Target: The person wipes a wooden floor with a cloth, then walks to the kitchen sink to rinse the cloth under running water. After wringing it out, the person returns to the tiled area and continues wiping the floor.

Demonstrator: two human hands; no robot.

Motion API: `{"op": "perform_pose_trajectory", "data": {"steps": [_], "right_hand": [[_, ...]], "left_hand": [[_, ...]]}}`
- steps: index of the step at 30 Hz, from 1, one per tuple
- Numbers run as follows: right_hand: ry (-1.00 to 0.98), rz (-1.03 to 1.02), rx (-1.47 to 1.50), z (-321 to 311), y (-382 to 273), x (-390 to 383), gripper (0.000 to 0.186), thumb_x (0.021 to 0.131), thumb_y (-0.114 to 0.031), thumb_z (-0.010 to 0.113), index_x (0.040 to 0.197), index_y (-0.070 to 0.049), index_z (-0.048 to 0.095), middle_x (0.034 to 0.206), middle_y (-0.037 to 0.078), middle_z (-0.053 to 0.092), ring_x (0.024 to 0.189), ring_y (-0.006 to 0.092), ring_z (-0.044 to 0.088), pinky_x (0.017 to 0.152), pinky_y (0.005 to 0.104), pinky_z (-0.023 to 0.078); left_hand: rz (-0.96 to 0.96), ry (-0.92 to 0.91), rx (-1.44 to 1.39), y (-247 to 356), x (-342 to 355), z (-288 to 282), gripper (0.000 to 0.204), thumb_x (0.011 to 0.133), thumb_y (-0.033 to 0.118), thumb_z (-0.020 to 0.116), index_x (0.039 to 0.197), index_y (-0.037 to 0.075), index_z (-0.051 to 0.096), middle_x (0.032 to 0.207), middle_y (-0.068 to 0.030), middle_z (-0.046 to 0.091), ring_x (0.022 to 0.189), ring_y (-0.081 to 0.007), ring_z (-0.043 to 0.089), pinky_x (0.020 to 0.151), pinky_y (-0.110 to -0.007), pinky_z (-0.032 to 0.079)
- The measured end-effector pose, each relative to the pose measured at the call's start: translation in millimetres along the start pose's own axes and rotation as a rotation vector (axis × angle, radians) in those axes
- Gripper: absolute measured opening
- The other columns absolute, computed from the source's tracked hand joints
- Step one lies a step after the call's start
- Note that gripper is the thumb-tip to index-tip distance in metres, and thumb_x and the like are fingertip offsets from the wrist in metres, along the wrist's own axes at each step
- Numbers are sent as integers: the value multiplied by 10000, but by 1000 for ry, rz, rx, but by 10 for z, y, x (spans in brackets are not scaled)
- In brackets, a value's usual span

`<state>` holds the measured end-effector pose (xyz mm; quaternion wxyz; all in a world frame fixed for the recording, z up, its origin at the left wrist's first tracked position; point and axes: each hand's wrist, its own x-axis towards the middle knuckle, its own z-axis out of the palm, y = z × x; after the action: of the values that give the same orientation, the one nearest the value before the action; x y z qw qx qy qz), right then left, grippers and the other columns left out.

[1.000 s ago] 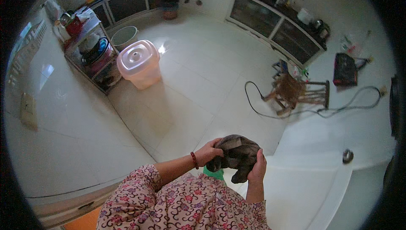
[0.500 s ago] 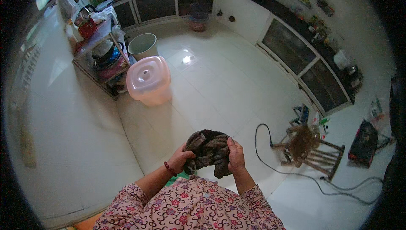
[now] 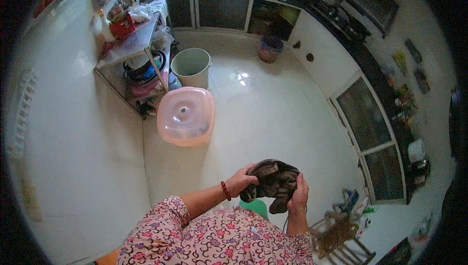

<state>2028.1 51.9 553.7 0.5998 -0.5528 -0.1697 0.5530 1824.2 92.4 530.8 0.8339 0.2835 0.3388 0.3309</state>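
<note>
Pale floor (image 3: 253,123) stretches ahead between the lidded pink tub (image 3: 186,119) and shelf (image 3: 127,47) on the left and the low cabinets (image 3: 364,114) on the right, with a wooden chair (image 3: 336,236) near the right hand (image 3: 298,198). The dark cloth (image 3: 274,179) is in front of the body, above the floor. The left hand (image 3: 242,181) and right hand pinch its opposite sides, fingers closed around the fabric. Crumpled into an arch, its long axis runs left to right, both ends drooping toward the body.
</note>
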Motion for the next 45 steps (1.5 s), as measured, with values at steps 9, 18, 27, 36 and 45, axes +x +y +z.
{"op": "perform_pose_trajectory", "data": {"steps": [9,18,27,36,45], "right_hand": [[-230,120,-103,662,-535,1825,307,925,-266,449,988,17,549,934,101,601,818,192,594,726,337,502],[-544,282,-259,1836,-502,3187,319,918,-286,470,977,14,559,903,93,617,760,170,603,685,310,516],[-636,307,-230,3381,-563,4220,283,908,-260,504,948,7,591,845,64,636,688,134,602,625,284,515],[-569,256,-217,4333,-875,5501,267,920,-251,467,966,-9,573,893,77,628,752,149,605,693,298,515],[-437,304,-239,5399,-1105,7164,274,907,-265,489,939,-8,579,866,71,625,744,151,598,710,293,501]], "left_hand": [[71,263,-7,830,1238,-124,510,685,8,537,1186,-11,442,1028,-76,548,908,-160,517,801,-275,441],[170,547,-229,1399,1766,-634,550,668,5,559,1200,-5,418,1029,-100,577,897,-194,571,788,-318,487],[256,556,-423,2759,2438,-1541,480,709,-43,487,1184,10,445,1052,-119,566,892,-220,578,786,-334,504],[280,403,-340,4018,3560,-2317,489,701,-49,485,1185,11,453,1049,-97,573,921,-203,562,815,-323,475],[141,498,-322,5448,4891,-2787,516,702,-54,497,1209,11,431,1051,-109,568,925,-212,571,808,-338,494]]}}
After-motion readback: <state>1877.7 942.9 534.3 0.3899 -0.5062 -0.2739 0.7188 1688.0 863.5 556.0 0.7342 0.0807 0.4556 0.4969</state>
